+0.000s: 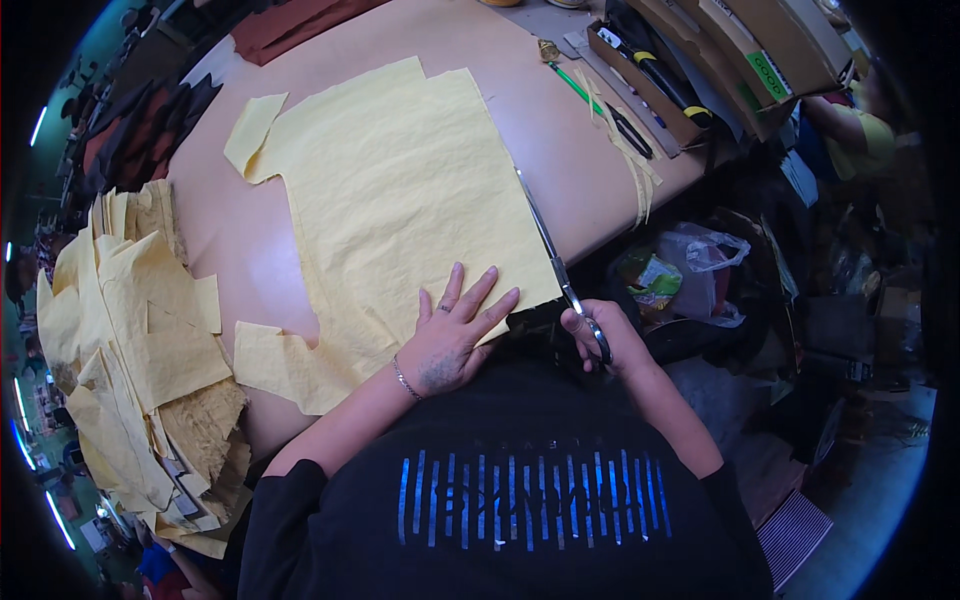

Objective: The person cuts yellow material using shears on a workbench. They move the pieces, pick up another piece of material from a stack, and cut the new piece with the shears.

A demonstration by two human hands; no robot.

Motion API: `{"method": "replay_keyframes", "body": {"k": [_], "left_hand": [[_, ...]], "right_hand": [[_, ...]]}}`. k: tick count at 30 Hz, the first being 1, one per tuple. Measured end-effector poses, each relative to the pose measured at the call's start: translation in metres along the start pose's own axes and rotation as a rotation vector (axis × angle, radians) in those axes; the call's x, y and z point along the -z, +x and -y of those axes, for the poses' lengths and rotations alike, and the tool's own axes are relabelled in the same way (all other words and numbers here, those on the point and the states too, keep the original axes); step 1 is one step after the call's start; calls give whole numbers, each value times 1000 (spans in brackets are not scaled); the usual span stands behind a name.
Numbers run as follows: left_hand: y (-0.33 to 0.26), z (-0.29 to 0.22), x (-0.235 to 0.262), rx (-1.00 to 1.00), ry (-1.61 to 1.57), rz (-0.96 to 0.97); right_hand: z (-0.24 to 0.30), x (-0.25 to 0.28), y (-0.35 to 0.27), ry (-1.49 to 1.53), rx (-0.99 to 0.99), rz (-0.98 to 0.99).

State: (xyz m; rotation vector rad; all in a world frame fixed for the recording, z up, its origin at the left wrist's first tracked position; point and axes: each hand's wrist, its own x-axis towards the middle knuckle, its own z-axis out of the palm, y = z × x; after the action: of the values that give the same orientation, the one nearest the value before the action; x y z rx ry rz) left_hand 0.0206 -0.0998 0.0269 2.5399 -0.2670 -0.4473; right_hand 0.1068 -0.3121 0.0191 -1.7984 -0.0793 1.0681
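Cutting yellow sheet [400, 200] with scissors [555, 262]

Yellow fabric sheet [400, 190] on a tan table [540, 120]; black shirt [520, 500] with blue stripes.

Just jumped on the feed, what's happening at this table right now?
A person is cutting yellow fabric. The left hand lies flat with spread fingers on the large yellow sheet, pressing it to the table. The right hand grips long scissors whose blades run along the sheet's right edge. A pile of cut yellow pieces sits at the table's left, and boxes of tools stand at the far right.
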Motion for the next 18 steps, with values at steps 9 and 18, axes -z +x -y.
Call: {"method": "replay_keyframes", "body": {"k": [9,18], "left_hand": [[0,1,1,-9,-9,-5],[-2,6,2,-29,-63,-19]], "right_hand": [[0,0,-2,-64,-29,-53],[7,-3,-6,-136,-89,-78]]}}
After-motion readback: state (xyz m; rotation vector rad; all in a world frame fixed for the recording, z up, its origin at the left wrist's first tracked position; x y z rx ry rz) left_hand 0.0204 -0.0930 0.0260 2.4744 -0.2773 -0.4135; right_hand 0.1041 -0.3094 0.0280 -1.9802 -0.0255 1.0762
